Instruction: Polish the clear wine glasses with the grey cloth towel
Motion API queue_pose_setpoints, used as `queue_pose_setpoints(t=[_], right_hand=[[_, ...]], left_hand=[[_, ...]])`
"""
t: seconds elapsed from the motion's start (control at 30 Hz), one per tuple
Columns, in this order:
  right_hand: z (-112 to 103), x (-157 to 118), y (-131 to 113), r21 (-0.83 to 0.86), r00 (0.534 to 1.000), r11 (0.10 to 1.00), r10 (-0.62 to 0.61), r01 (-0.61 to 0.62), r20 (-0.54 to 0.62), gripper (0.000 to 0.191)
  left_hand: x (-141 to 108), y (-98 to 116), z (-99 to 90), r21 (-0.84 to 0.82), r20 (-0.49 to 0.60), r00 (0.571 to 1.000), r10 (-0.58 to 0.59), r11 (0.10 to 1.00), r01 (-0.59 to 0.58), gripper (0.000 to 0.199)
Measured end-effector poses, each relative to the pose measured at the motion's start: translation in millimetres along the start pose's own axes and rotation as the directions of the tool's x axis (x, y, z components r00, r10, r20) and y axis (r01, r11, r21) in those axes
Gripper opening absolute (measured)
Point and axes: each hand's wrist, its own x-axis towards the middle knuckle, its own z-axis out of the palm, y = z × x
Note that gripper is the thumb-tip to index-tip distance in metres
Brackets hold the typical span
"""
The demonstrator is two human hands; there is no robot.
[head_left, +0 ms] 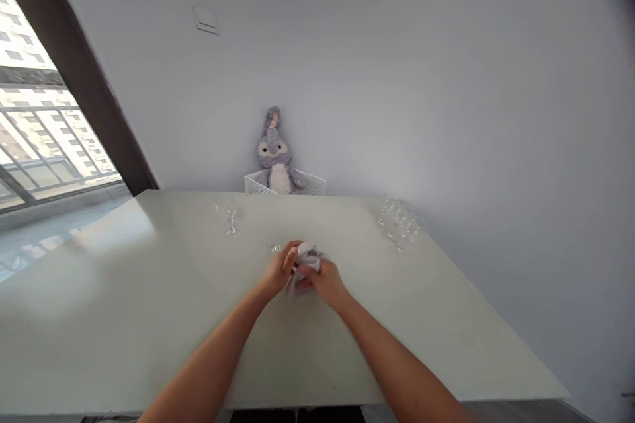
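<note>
Over the middle of the pale table (198, 317), both hands meet at a whitish cloth (308, 256). My left hand (282, 269) is closed at the cloth's left side. On the right, the fingers of my right hand (325, 279) are wrapped into the same cloth. Whether something lies inside the cloth cannot be made out. Just beyond my left hand, a small clear glass piece (274, 248) rests on the table, partly hidden by the hand.
Clear stemmed glassware (231, 215) stands at the back left. Several clear glasses (399, 221) are grouped at the back right. Behind the table's far edge, a grey plush toy (278, 165) sits in a white perforated basket (313, 184) against the wall. A window is at the left.
</note>
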Motion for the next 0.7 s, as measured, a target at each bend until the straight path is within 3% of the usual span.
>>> queue_pose_setpoints(t=[0.07,0.13,0.17,0.23,0.27,0.33,0.4,0.5,0.6,0.7], right_hand=[[-6.5,3.8,-1.1,0.217,0.998,0.975,0.055,-0.051,-0.014,0.045],[-8.0,4.2,-2.0,0.285,1.000,0.958,0.024,-0.026,0.009,0.052],[-6.4,3.0,-2.2,0.229,0.999,0.973,-0.003,-0.006,0.039,0.052],[-0.4,-0.8,-2.5,-0.055,0.994,0.996,-0.063,0.068,0.093,0.045],[2.4,-2.5,-2.6,-0.246,0.990,0.961,-0.103,0.125,0.101,0.040],[3.9,-3.6,-3.1,-0.565,0.977,0.799,-0.201,0.208,0.075,0.029],[-2.8,-0.7,-4.3,-0.668,0.975,0.726,-0.224,0.163,-0.006,0.020],[-23.5,5.7,-8.5,-0.445,0.992,0.895,-0.044,-0.012,-0.115,0.017],[-40.1,5.5,-16.0,-0.179,0.995,0.981,0.086,-0.078,0.041,0.020],[-45.0,-2.1,-25.7,-0.117,0.963,0.992,0.080,-0.051,0.257,0.021]], left_hand=[[-2.4,5.2,3.4,-0.089,0.045,0.998,0.043,0.995,-0.039,0.036],[-2.4,7.9,5.1,-0.124,0.041,0.998,0.046,0.991,-0.041,0.042],[-1.5,7.4,4.6,-0.099,0.021,0.999,0.033,0.995,-0.031,0.041],[0.9,2.9,1.5,-0.018,-0.015,1.000,0.000,1.000,0.000,0.032],[1.9,-0.1,-0.9,0.010,-0.023,1.000,-0.022,1.000,0.022,0.027],[2.6,-4.5,-5.8,0.040,-0.014,0.998,-0.063,0.997,0.063,0.027],[1.8,-4.1,-9.7,0.095,-0.071,0.997,-0.037,0.995,0.044,0.026],[0.1,3.5,-12.7,0.264,-0.165,0.969,0.182,0.955,-0.135,0.030],[-0.7,6.9,-12.5,0.365,-0.029,0.961,0.274,0.898,-0.245,0.037],[-1.8,0.1,-10.3,0.373,0.130,0.978,0.163,0.906,-0.201,0.020]])
